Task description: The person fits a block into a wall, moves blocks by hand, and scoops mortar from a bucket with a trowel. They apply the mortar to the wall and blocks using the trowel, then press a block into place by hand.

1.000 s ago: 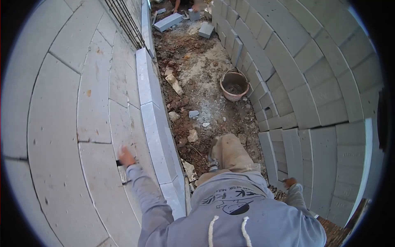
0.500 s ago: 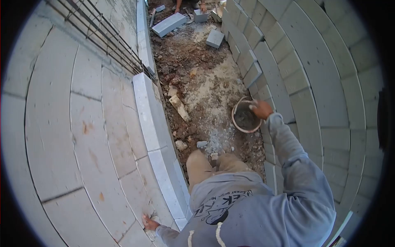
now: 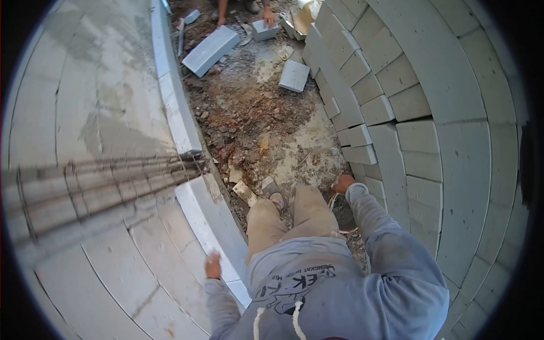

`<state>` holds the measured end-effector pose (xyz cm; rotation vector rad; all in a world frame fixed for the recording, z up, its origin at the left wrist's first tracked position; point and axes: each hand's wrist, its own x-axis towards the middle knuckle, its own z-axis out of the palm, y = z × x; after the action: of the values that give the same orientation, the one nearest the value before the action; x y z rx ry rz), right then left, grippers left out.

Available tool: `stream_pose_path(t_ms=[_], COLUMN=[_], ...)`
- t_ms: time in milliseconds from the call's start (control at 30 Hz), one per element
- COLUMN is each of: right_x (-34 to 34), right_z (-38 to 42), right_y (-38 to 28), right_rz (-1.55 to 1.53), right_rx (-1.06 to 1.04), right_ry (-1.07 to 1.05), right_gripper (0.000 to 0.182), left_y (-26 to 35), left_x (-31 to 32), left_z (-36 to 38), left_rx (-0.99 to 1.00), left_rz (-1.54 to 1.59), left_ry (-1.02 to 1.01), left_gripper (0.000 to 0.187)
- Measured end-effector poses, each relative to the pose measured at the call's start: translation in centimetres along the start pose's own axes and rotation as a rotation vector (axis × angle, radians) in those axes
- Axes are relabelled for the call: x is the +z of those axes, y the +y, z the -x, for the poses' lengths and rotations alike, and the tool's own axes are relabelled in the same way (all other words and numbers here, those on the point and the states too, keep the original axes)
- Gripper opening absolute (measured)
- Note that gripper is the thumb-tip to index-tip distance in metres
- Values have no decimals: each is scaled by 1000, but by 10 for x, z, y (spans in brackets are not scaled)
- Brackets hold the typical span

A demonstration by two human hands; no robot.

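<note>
My right hand [image 3: 343, 184] is closed on the rim or handle of a bucket [image 3: 344, 218] with grey mix inside, carried low beside my right leg. Part of that bucket is hidden behind my leg and sleeve. On the other side, my left hand [image 3: 213, 265] is slightly blurred, its fingers pointing forward with nothing visible in them. It is over the edge of the pale block wall [image 3: 212, 226] on my left.
Steel reinforcing bars [image 3: 102, 184] cross the left wall at a gap. Stacked grey blocks [image 3: 453, 170] line the right. Ahead on the rough soil lie a long block [image 3: 211, 50] and a smaller block [image 3: 294, 76]. Another person's hand [image 3: 269, 17] touches a block [image 3: 264, 30].
I have moved forward along the passage. My left hand has come off the wall face toward its edge, and the bucket in my right hand is now closer to my leg.
</note>
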<state>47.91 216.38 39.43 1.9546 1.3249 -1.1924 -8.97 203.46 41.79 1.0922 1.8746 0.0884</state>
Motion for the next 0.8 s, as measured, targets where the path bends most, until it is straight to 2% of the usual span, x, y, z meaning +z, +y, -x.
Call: stream_pose_path(t_ms=[33, 67, 133, 200, 267, 333, 400, 433, 467, 500, 533, 600, 633, 667, 733, 767, 800], right_x=[-11, -27, -60, -83, -114, -153, -187, -201, -214, -235, -252, -270, -284, -297, -312, -316, -319], right_z=[-17, -30, -60, -112, -166, -217, -288, -323, -354, -393, -431, -482, -502, -521, -555, -573, -590], right_y=[10, 14, 18, 17, 13, -8, -23, -30, -36, -42, -46, -58, -65, -71, -78, -77, -76], right_rz=[-116, -123, -239, -218, -193, -266, -319, -372, -361, -348, -344, -404, -467, -468, -489, -489, -432], right_rx=[127, 137, 137, 124, 116, 72, 96, 117, 122, 122, 98, 33, -15, -4, 96, 99, 75], right_ry=[69, 59, 110, 146, 174, 208, 184, 173, 133, 114, 122, 196, 279, 265, 382, 365, 460], right_gripper=[43, 43, 44, 44, 44, 44, 43, 42, 41, 40, 40, 43, 46, 46, 48, 48, 52], left_y=[101, 178, 254, 292, 273, 203, 93, 179, 207, 180, 188, 340, 328, 302, 370, 378, 390], left_x=[-36, -71, -115, -141, -146, -140, -112, -88, -63, -43, -26, 9, 12, 8, 9, 9, 6], left_z=[-13, -23, -53, -89, -138, -179, -197, -196, -200, -200, -208, -243, -265, -285, -328, -347, -364], left_rx=[158, 239, 154, 161, 13, -129, 47, -210, -323, -13, 293, -326, -335, -362, -464, -583, -537], left_rz=[-7, 79, 560, 508, 435, 152, -455, -82, -331, -578, -668, -183, -187, -19, 11, 114, 133], left_ry=[115, 167, 221, 293, 368, 382, 286, 68, -58, -203, -449, -600, -616, -607, -360, -170, -94], left_gripper=[43, 43, 44, 46, 44, 39, 34, 31, 25, 20, 19, 26, 26, 29, 30, 31, 31])
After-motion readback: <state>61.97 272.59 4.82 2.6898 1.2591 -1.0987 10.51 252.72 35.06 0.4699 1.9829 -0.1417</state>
